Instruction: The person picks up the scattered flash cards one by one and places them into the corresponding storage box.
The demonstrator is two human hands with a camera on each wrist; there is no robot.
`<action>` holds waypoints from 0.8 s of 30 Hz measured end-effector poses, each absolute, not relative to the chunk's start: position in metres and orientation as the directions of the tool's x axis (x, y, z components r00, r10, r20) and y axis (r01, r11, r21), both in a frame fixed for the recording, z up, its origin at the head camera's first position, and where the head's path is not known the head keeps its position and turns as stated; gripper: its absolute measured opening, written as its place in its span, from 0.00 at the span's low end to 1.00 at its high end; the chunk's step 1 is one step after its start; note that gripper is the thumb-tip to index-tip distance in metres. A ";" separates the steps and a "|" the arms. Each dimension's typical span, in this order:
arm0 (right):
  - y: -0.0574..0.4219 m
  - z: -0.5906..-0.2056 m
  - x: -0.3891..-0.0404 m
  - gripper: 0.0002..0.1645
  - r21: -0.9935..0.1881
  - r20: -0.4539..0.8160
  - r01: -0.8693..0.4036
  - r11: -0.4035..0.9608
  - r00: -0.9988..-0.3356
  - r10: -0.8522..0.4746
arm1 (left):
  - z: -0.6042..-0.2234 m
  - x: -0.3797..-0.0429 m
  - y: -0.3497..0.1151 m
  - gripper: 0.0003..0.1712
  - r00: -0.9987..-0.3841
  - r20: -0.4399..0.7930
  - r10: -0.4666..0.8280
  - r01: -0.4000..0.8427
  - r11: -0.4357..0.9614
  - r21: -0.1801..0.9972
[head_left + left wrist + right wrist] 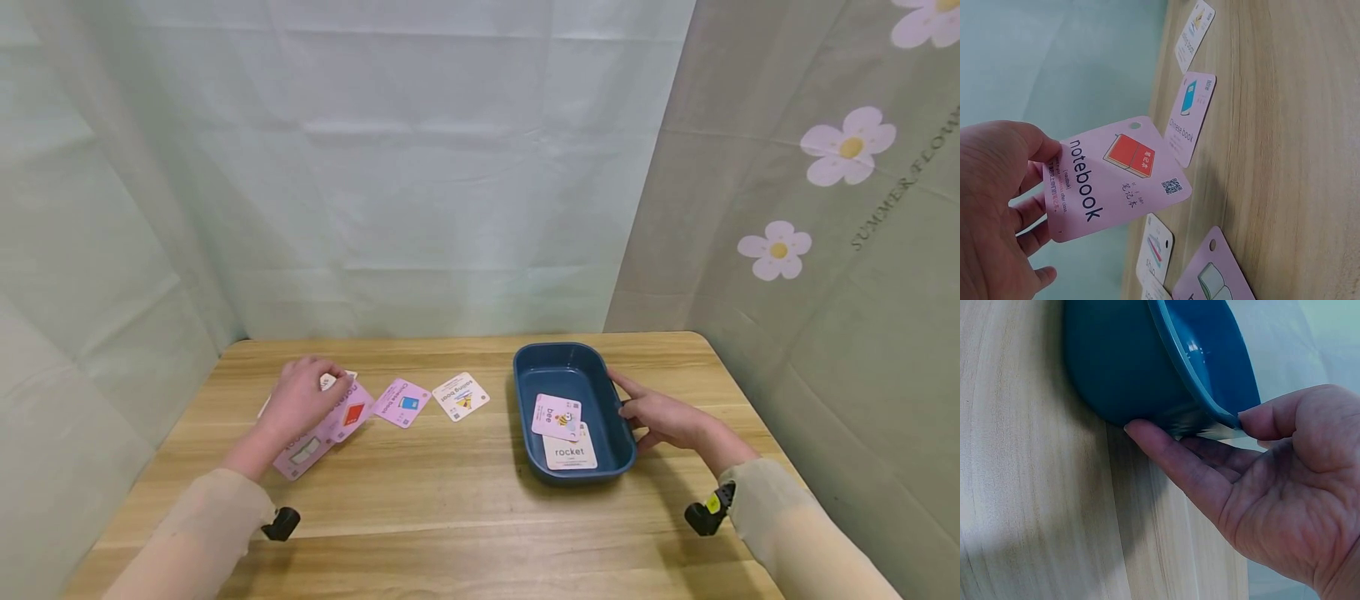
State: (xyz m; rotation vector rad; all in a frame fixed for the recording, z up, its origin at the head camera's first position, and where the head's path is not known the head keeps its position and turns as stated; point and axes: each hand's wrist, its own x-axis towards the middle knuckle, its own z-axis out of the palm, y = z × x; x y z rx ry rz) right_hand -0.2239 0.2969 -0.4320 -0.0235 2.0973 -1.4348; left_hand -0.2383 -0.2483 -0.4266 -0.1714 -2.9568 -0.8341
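My left hand (303, 396) pinches a pink "notebook" card (1125, 178) by one edge, lifted over the table's left side. Beneath it lies a pink card with an open-book picture (1213, 275). White cards (1155, 250) lie beside that one, partly hidden. A pink "Chinese book" card (402, 403) and a white "sailing boat" card (461, 396) lie to the right. My right hand (663, 418) holds the blue container (528, 446) at its right side, thumb at the rim, fingers against the outer wall. Inside it, a "bee" card (557, 416) overlaps a "rocket" card (570, 454).
Everything stands on a wooden table (420, 517). Pale curtains (420, 167) hang behind it and along both sides, with flowers printed on the right one. A black camera mount (281, 524) is on the left wrist, and another mount (705, 517) is on the right.
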 end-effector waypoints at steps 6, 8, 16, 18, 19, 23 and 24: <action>0.296 -0.431 -0.223 0.48 -0.854 -0.456 0.299 0.425 -0.825 -0.335 | -0.424 -0.238 -0.247 0.19 -0.988 0.120 0.097 0.145 0.840 0.523; 0.296 -0.430 -0.223 0.48 -0.854 -0.455 0.297 0.428 -0.825 -0.336 | -0.423 -0.238 -0.246 0.18 -0.986 0.135 0.101 0.158 0.835 0.527; 0.297 -0.432 -0.224 0.48 -0.853 -0.457 0.301 0.426 -0.824 -0.335 | -0.419 -0.240 -0.238 0.16 -0.979 0.177 0.102 0.184 0.811 0.555; 0.297 -0.432 -0.224 0.48 -0.854 -0.458 0.301 0.425 -0.823 -0.336 | -0.419 -0.240 -0.235 0.16 -0.978 0.181 0.100 0.186 0.806 0.562; 0.297 -0.432 -0.224 0.48 -0.854 -0.458 0.302 0.425 -0.823 -0.337 | -0.418 -0.240 -0.234 0.15 -0.978 0.185 0.098 0.187 0.805 0.563; 0.297 -0.432 -0.224 0.48 -0.853 -0.459 0.303 0.425 -0.822 -0.336 | -0.416 -0.240 -0.228 0.16 -0.978 0.186 0.096 0.187 0.798 0.573; 0.297 -0.432 -0.224 0.47 -0.853 -0.459 0.303 0.425 -0.823 -0.335 | -0.416 -0.240 -0.226 0.16 -0.978 0.185 0.096 0.187 0.797 0.575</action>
